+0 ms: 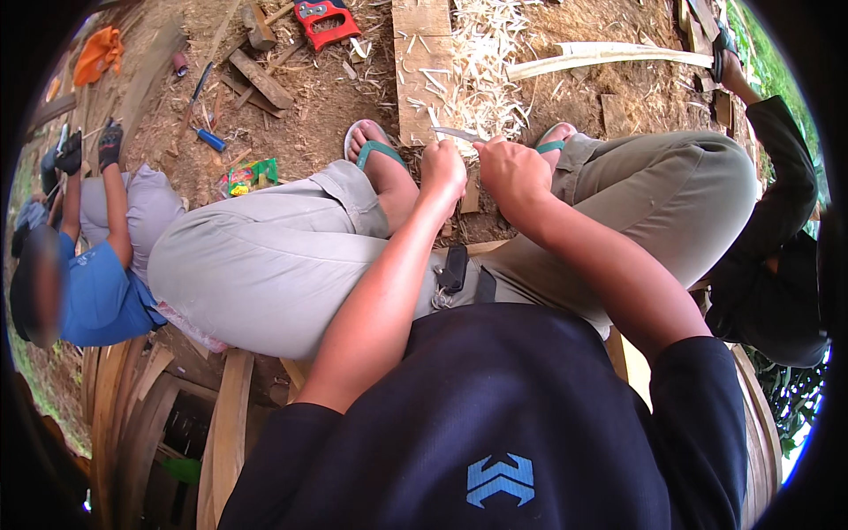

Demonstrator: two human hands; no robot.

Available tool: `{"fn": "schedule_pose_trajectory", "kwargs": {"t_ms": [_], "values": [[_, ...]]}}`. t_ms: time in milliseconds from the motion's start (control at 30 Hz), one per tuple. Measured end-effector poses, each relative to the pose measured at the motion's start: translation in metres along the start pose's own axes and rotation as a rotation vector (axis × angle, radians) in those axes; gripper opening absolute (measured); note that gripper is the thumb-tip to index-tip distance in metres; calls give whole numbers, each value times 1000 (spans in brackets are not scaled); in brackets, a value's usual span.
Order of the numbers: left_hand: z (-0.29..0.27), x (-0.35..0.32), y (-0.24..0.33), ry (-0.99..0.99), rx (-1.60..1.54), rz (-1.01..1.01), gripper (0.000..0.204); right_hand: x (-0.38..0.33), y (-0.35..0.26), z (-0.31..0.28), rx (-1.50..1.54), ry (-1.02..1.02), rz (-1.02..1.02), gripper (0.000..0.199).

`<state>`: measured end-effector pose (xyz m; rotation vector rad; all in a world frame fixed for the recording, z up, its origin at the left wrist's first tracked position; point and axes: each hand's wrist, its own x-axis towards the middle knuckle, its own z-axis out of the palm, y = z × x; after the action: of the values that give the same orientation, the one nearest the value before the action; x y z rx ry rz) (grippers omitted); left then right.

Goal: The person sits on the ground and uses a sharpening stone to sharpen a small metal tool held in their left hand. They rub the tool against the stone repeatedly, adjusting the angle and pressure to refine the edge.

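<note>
Between my knees, my right hand (515, 179) is closed around the handle of a knife. The knife's blade (456, 133) juts out to the left, above the end of a flat wooden board (422, 84). Right beside it, my left hand (443, 170) is a fist with its thumb side toward the blade. Whatever lies in that fist is hidden by the fingers. Pale wood shavings (486, 75) are heaped along the board's right side, and a few lie on the board itself.
A red-handled saw (325, 22), a hammer (259, 28), wood offcuts (261, 79), a blue-handled tool (210, 140) and a green packet (253, 177) lie at left. Gloved co-worker (106, 283) sits far left; another person (777, 221) is at right, near a long pale strip (609, 57).
</note>
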<state>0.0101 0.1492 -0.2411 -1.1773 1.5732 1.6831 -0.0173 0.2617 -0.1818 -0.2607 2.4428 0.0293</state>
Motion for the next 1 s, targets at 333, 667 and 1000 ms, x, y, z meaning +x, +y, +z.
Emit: {"fn": "schedule_pose_trajectory", "kwargs": {"t_ms": [333, 667, 1000], "values": [[1, 6, -1, 23, 83, 61, 40, 27, 5, -12, -43, -168, -47, 22], [3, 17, -18, 131, 220, 52, 45, 6, 31, -13, -126, 135, -295, 45], [5, -1, 4, 89, 204, -39, 47, -4, 17, -13, -8, -7, -209, 44]]}}
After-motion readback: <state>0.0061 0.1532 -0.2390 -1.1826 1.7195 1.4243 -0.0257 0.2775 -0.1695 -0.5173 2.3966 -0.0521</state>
